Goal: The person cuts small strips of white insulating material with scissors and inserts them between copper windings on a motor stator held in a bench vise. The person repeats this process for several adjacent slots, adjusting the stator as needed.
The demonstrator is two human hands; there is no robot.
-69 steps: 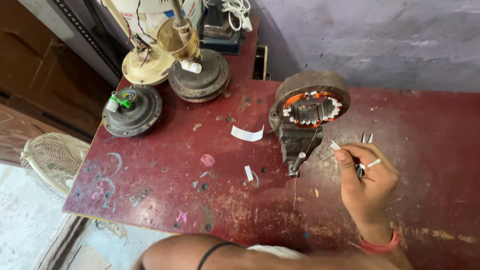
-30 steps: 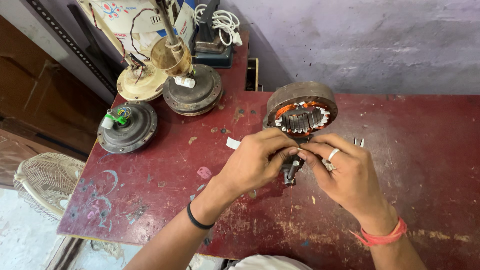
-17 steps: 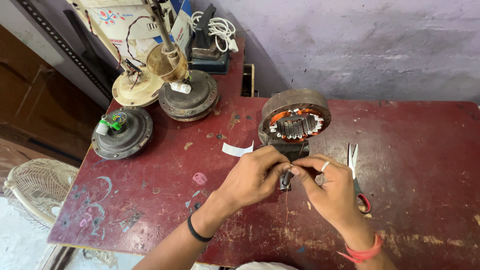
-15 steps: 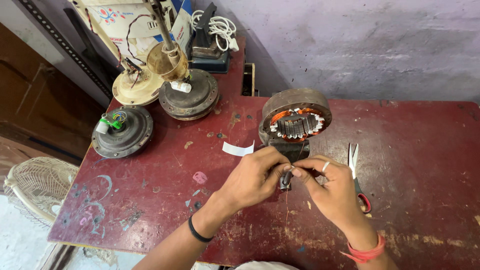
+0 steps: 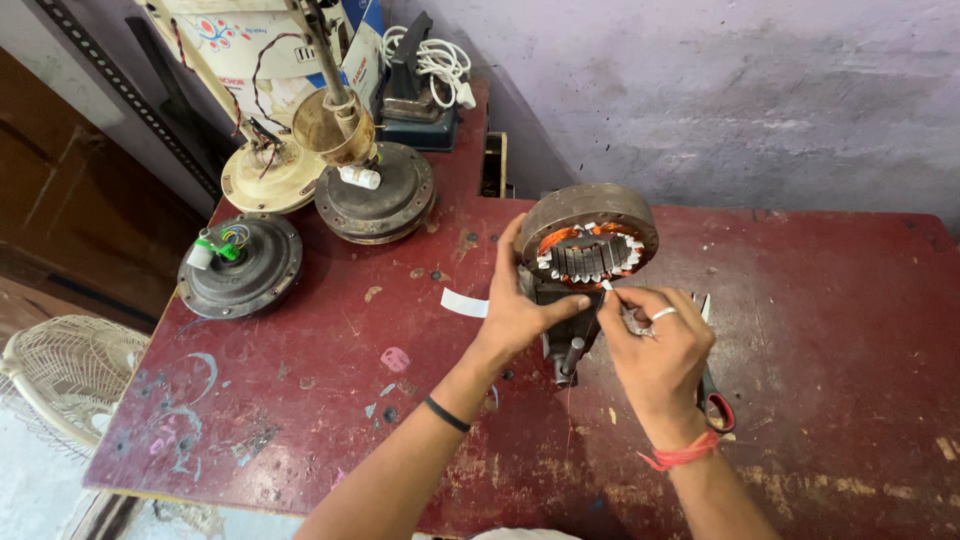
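Head view: left hand (image 5: 520,310) holds the round motor (image 5: 590,235) on the red table (image 5: 820,330); right hand (image 5: 655,345) pinches a white strip (image 5: 606,286).

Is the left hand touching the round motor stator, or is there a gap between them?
Touching. The head view shows the left hand pressed against the stator's left side, its thumb lying under it, with no gap visible.

This is a small repair workshop for fans. A worn red table (image 5: 300,400) carries several dusty fan motors (image 5: 240,265), some with loose wires, and a stator with copper windings (image 5: 590,240). Scissors (image 5: 712,395) lie on it, a fan guard (image 5: 60,375) rests on the floor, and the wall (image 5: 750,100) is rough and stained.
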